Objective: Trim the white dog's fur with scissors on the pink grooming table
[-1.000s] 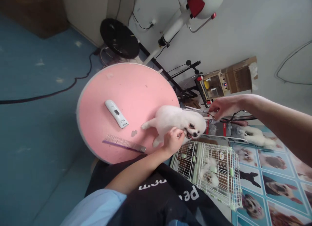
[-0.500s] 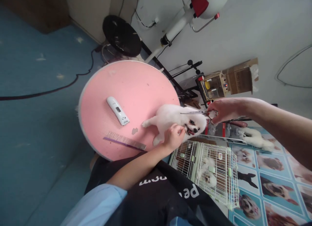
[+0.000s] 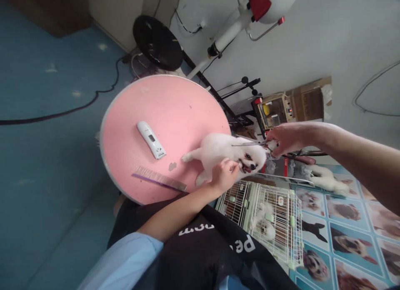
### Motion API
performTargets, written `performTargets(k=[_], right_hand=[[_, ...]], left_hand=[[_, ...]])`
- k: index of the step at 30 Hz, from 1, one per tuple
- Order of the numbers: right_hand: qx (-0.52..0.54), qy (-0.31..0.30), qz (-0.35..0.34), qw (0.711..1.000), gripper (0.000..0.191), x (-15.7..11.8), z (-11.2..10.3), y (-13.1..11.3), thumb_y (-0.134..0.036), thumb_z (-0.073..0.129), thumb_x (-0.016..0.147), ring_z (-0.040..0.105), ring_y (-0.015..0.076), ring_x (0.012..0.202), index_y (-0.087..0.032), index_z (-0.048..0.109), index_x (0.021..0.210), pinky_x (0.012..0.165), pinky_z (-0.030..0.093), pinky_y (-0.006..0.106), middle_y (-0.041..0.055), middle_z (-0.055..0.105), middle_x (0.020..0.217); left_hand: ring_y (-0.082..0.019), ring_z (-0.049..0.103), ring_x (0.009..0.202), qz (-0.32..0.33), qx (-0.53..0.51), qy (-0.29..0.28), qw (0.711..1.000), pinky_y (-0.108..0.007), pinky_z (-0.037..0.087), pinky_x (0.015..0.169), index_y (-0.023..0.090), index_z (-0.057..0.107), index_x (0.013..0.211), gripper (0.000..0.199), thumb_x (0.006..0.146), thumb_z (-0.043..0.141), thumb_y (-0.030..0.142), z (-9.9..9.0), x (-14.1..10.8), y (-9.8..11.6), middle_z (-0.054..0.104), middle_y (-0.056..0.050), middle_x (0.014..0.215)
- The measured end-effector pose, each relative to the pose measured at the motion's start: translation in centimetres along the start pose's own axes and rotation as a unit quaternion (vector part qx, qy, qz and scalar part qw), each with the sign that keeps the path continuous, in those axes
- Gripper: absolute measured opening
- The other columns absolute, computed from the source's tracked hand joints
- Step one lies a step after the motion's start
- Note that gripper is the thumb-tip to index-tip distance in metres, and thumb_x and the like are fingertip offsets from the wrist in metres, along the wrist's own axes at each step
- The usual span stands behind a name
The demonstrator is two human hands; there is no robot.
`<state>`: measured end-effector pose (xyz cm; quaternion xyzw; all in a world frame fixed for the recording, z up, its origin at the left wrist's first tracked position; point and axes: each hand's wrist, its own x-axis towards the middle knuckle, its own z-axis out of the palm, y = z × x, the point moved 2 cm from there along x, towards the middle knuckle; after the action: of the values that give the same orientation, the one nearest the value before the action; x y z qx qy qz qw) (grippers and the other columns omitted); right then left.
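Note:
A small white dog (image 3: 215, 150) sits on a round pink grooming table (image 3: 156, 102), mouth open. Closed in a pinch, my left hand (image 3: 224, 175) is at the side of the dog's muzzle, on the fur there. My right hand (image 3: 281, 138) grips a pair of scissors (image 3: 250, 144) by the handles. The blades are slightly apart and lie along the side of the dog's head. A white hair clipper (image 3: 151, 140) and a metal comb (image 3: 159, 178) with a purple spine rest on the table, away from both hands.
Wire cages (image 3: 271, 219) with white dogs inside stand beside the table. A black round stool (image 3: 158, 42) and a white-and-red lamp-like machine (image 3: 240, 23) stand beyond it. A dark cable (image 3: 71, 111) crosses the blue floor. Dog posters (image 3: 350, 223) cover part of the wall.
The scissor blades have parted a little. The dog's head has shifted slightly, and my left hand has stayed with its muzzle. Clipper and comb lie where they were on the table.

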<state>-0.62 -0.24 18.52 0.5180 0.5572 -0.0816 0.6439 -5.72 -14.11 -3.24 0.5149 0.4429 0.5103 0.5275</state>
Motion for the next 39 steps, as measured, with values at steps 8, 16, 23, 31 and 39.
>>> performTargets(k=[8,16,23,31,39], right_hand=[[-0.022,0.009,-0.012,1.000,0.009,0.8,-0.8,-0.3,-0.021,0.071,0.069,0.047,0.0089,0.050,-0.018,0.064,0.075,0.051,0.027,0.026,-0.0020,0.060,0.060],[0.008,-0.007,-0.010,1.000,0.010,1.8,-0.8,0.3,-0.022,0.075,0.069,0.043,0.0061,0.046,-0.016,0.067,0.072,0.052,0.025,0.025,-0.0053,0.058,0.054],[0.016,-0.008,-0.050,0.999,0.010,2.6,-0.4,1.2,-0.023,0.074,0.070,0.042,0.0049,0.042,-0.018,0.066,0.068,0.049,0.025,0.024,-0.0072,0.057,0.051],[-0.006,-0.005,0.003,1.000,0.009,3.6,-0.1,1.9,-0.015,0.069,0.069,0.051,0.0097,0.052,-0.017,0.071,0.078,0.054,0.031,0.024,-0.0014,0.065,0.063],[0.076,0.201,0.057,0.975,0.018,3.9,7.2,4.6,-0.014,0.057,0.076,0.064,0.0200,0.072,-0.014,0.068,0.090,0.059,0.036,0.028,0.0124,0.071,0.084]], left_hand=[[-0.011,0.054,0.061,0.014,0.004,-0.001,1.000,-0.024,0.037,0.057,0.018,0.065,0.064,0.020,0.082,0.058,0.018,0.0,0.1,0.2,0.060,-0.002,0.065],[-0.011,0.056,0.064,0.016,-0.004,-0.012,1.000,-0.023,0.040,0.060,0.019,0.067,0.068,0.018,0.083,0.058,0.019,0.1,0.0,0.1,0.061,-0.002,0.068],[-0.011,0.057,0.063,0.016,-0.005,-0.013,1.000,-0.023,0.040,0.061,0.018,0.067,0.067,0.018,0.083,0.059,0.020,0.2,-0.2,0.0,0.060,-0.001,0.067],[-0.011,0.055,0.061,0.017,0.006,-0.003,1.000,-0.024,0.038,0.058,0.019,0.066,0.066,0.018,0.082,0.059,0.019,0.1,-0.3,-0.2,0.059,-0.001,0.065],[-0.014,0.053,0.060,0.062,0.039,0.023,0.997,-0.029,0.043,0.056,0.021,0.062,0.064,0.020,0.083,0.057,0.018,-1.0,0.4,-1.2,0.057,-0.003,0.064]])
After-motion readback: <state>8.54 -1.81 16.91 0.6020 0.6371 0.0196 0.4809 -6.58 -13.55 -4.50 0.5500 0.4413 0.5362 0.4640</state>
